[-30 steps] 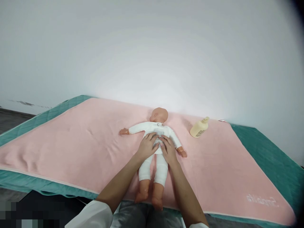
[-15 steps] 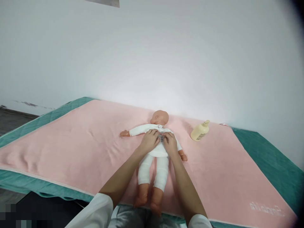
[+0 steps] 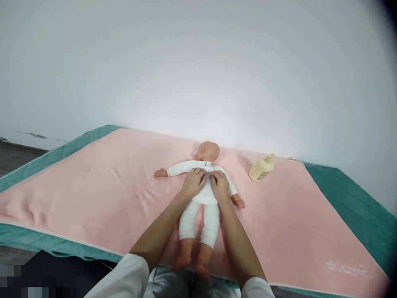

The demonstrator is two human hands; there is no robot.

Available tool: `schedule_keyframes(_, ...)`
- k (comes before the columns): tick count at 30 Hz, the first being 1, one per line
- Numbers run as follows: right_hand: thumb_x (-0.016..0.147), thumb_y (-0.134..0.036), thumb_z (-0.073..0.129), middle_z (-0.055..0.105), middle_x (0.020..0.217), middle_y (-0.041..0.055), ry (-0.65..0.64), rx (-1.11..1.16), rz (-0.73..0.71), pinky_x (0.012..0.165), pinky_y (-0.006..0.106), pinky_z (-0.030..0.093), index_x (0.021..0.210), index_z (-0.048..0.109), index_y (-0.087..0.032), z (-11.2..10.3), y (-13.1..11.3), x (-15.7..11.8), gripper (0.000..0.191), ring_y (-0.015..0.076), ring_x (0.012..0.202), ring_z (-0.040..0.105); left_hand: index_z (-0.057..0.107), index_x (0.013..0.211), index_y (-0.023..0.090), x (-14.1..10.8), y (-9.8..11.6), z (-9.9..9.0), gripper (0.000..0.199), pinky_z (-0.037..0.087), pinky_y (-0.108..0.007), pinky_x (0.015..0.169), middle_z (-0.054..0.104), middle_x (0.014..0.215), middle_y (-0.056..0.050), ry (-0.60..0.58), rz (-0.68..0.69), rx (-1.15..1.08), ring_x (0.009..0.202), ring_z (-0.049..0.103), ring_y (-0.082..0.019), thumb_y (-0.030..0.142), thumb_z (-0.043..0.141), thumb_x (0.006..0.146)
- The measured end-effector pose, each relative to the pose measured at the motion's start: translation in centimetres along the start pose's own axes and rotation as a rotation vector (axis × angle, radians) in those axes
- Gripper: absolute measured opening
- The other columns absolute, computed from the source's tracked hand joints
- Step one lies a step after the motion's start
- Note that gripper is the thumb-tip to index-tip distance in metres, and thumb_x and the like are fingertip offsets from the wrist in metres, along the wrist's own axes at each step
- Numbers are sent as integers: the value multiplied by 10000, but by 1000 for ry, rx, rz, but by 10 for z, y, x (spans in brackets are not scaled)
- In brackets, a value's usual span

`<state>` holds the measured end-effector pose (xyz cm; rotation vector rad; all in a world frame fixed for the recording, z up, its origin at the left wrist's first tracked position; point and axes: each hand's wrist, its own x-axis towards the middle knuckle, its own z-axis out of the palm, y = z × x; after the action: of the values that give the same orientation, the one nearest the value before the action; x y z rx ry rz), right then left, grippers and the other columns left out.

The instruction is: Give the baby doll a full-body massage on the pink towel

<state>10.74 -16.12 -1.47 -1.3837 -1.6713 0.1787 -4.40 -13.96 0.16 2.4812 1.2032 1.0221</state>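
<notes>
A baby doll lies stretched out on the bed, its head turned to the left and its arms spread. It wears a white shirt and white trousers. My left hand and my right hand rest side by side on the upper part of the shirt, just below the neck. Their fingers are curled inward and close together, apparently pinching the cloth; the thumbs are mostly hidden. A bit of grey print shows between the fingertips.
A pale yellow pump bottle lies tilted to the right of the doll. Beneath is a pink mat over a green bed cover. A white wall rises behind the bed. Something dark stands at the lower left.
Both hands stay on the doll's shirt with only small finger movements; less of the grey print shows between them. The view has shifted slightly.
</notes>
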Motion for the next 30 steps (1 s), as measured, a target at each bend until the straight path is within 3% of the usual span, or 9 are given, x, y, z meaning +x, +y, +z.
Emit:
schedule_keyframes(8, 825, -89, 396, 662, 990, 84, 33, 22, -19, 895, 390, 465, 934, 686, -180, 2, 4, -3, 323, 233, 965, 564, 625, 1038, 174, -2, -1, 0, 205, 445, -406, 943, 644, 1073, -63, 20, 12, -16, 1048, 551, -221, 175, 466, 909)
schedule_keyframes(16, 879, -128, 408, 625, 1139, 95, 96, -34, -101, 978, 404, 433, 1106, 650, -183, 1, -1, -7, 337, 233, 1090, 520, 609, 1115, 168, -5, -1, -1, 256, 434, -402, 992, 614, 1148, -78, 146, 47, -60, 1100, 521, -218, 156, 451, 914)
schedule_keyframes(30, 929, -219, 402, 693, 1046, 91, -46, -21, -20, 929, 409, 438, 1031, 655, -179, 3, 2, -1, 276, 239, 1017, 587, 619, 1059, 166, 0, -4, 6, 220, 442, -409, 965, 654, 1095, -76, 17, -48, -17, 1069, 564, -231, 172, 464, 902)
